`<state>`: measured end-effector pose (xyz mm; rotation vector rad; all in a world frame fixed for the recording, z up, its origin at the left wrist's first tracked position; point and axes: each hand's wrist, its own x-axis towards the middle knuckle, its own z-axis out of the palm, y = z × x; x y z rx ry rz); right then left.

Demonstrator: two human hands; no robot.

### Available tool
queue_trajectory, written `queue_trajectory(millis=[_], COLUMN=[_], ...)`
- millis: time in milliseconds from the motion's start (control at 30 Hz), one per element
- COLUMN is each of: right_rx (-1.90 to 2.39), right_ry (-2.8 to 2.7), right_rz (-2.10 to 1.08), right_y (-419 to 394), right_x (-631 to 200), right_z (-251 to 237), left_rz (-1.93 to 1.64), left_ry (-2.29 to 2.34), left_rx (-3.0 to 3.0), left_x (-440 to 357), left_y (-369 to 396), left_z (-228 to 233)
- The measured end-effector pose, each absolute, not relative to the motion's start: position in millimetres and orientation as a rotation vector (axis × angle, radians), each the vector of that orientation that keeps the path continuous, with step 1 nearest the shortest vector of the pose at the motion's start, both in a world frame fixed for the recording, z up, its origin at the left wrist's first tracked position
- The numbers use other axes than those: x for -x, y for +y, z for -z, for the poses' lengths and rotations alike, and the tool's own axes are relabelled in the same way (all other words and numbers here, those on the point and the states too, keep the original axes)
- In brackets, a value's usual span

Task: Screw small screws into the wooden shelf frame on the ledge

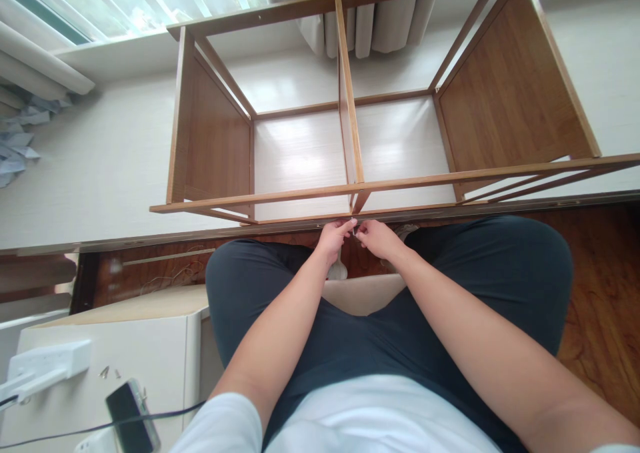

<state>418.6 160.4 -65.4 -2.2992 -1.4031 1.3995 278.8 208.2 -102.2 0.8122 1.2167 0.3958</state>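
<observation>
My left hand (334,238) is closed in a pinch, its fingertips at a small, thin, light-coloured piece (355,229) too small to name. From the other side my right hand (379,238) meets it, thumb and finger pressed together close to the same piece. Both hands are just in front of the lower front edge of a brown wooden frame (260,198). Its middle upright (350,119) stands a little beyond my fingertips. Wooden panels close the left side (217,129) and the right side (515,86) of the frame.
The frame rests on a pale raised ledge (115,153) near curtains (390,23). At lower left a white cabinet (165,346) carries a phone (131,416), small metal pieces (104,373) and a white power strip (55,363). A black cable (170,414) crosses the phone.
</observation>
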Motion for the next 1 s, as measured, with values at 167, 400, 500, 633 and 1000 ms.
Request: queue_trajectory(millis=[167,400,500,633,1000], right_rx=[2.255,2.156,2.112,2.039,1.890], right_ry=[-1.382,-1.371,-1.349,-1.287,-1.056], right_rz=[-1.421,-1.474,-1.502,-1.546,-1.643], right_y=[160,159,158,157,158], right_x=[-418,-414,-413,-412,-405], right_z=[67,66,68,75,74], left_rz=[-0.390,-0.389,-0.391,-0.400,-0.441], left_ry=[1.221,1.215,1.211,1.207,1.133], left_rx=[-0.810,-0.809,-0.812,-0.810,-0.727], left_x=[-279,-279,-279,-279,-280], left_y=[209,209,208,208,208], left_z=[100,104,104,100,95])
